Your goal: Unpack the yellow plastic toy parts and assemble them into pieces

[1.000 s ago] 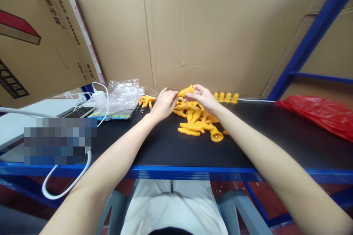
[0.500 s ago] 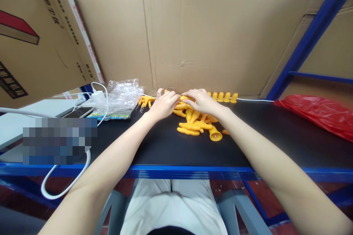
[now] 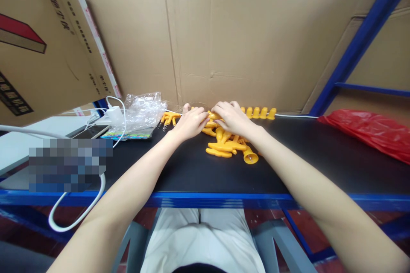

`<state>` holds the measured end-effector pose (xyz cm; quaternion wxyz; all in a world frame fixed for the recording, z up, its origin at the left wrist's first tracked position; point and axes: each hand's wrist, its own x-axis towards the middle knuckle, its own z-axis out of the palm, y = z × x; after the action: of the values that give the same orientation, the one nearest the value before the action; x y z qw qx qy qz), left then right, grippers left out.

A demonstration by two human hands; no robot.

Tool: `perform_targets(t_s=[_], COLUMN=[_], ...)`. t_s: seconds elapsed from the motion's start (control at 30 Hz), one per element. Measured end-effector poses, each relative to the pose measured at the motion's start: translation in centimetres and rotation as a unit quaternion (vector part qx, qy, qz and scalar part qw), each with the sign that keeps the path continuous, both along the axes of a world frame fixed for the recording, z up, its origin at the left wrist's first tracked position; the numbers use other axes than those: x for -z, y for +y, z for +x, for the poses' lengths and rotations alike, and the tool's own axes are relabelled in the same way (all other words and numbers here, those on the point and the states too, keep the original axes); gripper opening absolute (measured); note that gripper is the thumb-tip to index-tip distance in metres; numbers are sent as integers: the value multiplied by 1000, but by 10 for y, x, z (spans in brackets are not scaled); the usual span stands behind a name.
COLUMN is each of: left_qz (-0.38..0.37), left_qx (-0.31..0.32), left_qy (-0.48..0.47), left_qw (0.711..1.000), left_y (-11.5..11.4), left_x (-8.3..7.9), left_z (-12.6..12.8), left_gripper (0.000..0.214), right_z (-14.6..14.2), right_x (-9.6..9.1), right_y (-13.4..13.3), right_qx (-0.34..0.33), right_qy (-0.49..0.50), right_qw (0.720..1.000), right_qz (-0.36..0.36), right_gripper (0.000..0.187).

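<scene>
My left hand (image 3: 193, 121) and my right hand (image 3: 231, 117) meet over a pile of yellow plastic parts at the back of the table. Fingers of both hands are closed around a yellow plastic piece (image 3: 215, 116), mostly hidden behind them. Below my right hand lie long, finger-like yellow parts (image 3: 226, 146) and a yellow bell-shaped cup (image 3: 250, 156) with its opening facing me. Left of my left hand sits a yellow hand-shaped part (image 3: 171, 117), with small metal springs (image 3: 165, 128) close by.
Several yellow cups (image 3: 263, 113) stand in a row along the cardboard wall (image 3: 243, 42). Clear plastic bags (image 3: 144, 110), a white charger with cable (image 3: 114, 115) and a pixelated item (image 3: 67, 164) are at left. Red plastic bag (image 3: 368, 132) lies at right on the black table (image 3: 320, 158).
My right hand has shifted slightly left, its fingers closer to my left hand and covering more of the yellow piece. My left hand has barely moved.
</scene>
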<state>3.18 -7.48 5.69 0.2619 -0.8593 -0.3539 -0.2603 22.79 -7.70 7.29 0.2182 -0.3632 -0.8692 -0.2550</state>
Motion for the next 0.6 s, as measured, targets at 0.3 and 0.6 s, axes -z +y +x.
perform_targets(t_s=[0.3,0.6], left_qz=[-10,2], left_qx=[-1,-1], left_qy=[-13,-22], left_qw=[1000,1000], left_y=[-2,-3], left_x=[0,1], left_z=[1,2], left_gripper=[31,32], right_z=[-1,0], right_x=[4,0], right_y=[5,0], right_qx=[-6,-11], right_qy=[6,-2], right_qw=[999,1000], right_qz=[-39,9], right_gripper=[22,19])
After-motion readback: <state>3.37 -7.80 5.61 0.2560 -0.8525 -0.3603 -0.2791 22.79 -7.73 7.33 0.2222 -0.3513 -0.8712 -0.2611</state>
